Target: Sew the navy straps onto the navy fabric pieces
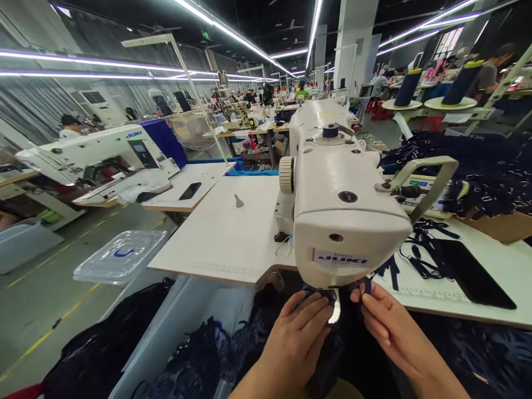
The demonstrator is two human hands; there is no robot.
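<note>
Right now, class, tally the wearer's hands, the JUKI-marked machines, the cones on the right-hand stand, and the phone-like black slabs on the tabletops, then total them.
Wearer's hands: 2
JUKI-marked machines: 2
Cones: 2
Phone-like black slabs: 2
Total: 8

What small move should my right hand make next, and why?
Perhaps ease the navy strip slightly toward the bright spot: your right hand pinches it just below the sewing machine head, while your left hand lies with fingers extended on the spot's other side.
</note>
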